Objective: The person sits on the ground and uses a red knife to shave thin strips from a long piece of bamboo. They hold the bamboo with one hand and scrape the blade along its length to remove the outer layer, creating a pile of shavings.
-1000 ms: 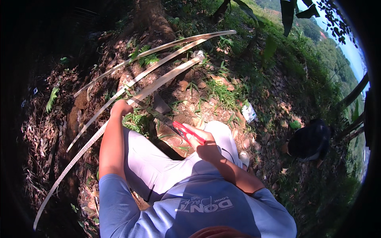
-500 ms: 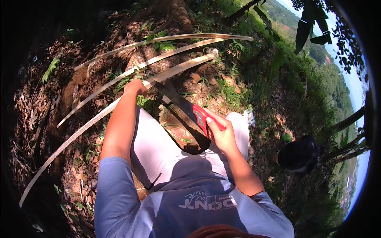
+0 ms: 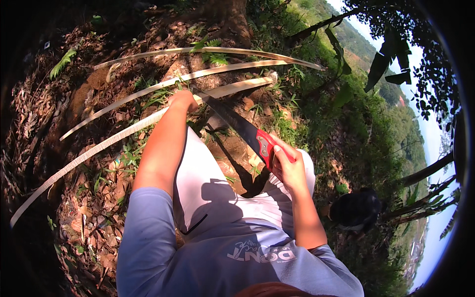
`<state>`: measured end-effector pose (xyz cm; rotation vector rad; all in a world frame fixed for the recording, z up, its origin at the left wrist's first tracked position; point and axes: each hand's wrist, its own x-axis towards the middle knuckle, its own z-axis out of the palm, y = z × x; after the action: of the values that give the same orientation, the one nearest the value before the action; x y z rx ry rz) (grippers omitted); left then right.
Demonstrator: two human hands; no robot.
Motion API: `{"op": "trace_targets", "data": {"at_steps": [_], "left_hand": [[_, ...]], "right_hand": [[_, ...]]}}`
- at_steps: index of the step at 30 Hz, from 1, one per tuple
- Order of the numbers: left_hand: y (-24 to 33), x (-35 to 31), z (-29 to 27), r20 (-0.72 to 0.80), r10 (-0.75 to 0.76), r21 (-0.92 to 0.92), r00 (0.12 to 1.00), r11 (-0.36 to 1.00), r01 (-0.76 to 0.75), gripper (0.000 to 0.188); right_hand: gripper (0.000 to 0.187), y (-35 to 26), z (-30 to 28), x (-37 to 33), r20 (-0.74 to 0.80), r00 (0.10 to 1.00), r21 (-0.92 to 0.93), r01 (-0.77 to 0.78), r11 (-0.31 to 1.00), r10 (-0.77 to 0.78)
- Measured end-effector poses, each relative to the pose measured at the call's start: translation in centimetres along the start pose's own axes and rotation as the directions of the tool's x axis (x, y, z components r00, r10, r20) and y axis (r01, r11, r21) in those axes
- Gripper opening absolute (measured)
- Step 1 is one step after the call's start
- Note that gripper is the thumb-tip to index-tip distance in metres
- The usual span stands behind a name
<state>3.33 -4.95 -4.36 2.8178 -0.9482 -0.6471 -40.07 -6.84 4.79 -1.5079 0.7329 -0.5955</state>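
My left hand (image 3: 183, 101) is closed around a long, pale wooden strip (image 3: 118, 137), the nearest of three, and presses it down ahead of my left knee. The strip runs from the lower left to a far end right of that hand. Fingers wrap the red handle of a hand saw (image 3: 232, 120) in my right hand (image 3: 290, 171), above my right thigh. Its dark blade slants up and left across the strip, close beside my left hand. Where blade and wood meet, the depth of any cut cannot be made out.
Two more pale strips, a middle one (image 3: 208, 72) and a farther one (image 3: 173, 51), lie beyond on leaf-strewn ground. A tree trunk (image 3: 235, 22) rises at the back. A dark, rounded object (image 3: 357, 210) is at the right, near branches and a green slope.
The view has turned slightly, shifting the scene. The saw's tip now shows a little farther past the strip. Both hands keep their hold.
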Motion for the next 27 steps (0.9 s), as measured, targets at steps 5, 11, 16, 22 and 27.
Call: {"op": "trace_targets", "data": {"at_steps": [5,11,16,22,27], "left_hand": [[-0.1,0.7,0.8,0.027,0.043,-0.069,0.999,0.997,-0.041,0.039],[-0.2,1.6,1.6,0.025,0.047,-0.02,0.999,0.999,-0.047,0.039],[-0.9,1.0,1.3,0.005,0.093,-0.012,0.996,0.996,-0.093,0.043],[-1.4,-1.7,-0.2,0.028,0.026,0.009,0.999,1.0,-0.027,0.046],[-1.6,-3.8,-0.7,0.038,0.025,0.0,0.999,1.0,-0.025,0.038]], "right_hand": [[0.041,-0.2,0.2,0.3,0.014,0.999,-0.074,0.038,0.997,-0.037],[0.04,-0.9,0.4,-0.5,-0.006,1.0,-0.061,-0.004,0.998,0.004],[0.038,-0.8,1.1,-1.0,-0.012,0.998,-0.13,0.065,0.989,-0.067],[0.038,-1.5,0.2,-1.8,0.014,1.0,-0.039,0.02,0.999,-0.02],[0.039,-1.1,-0.7,-2.3,0.004,0.995,-0.142,0.096,0.985,-0.096]]}}
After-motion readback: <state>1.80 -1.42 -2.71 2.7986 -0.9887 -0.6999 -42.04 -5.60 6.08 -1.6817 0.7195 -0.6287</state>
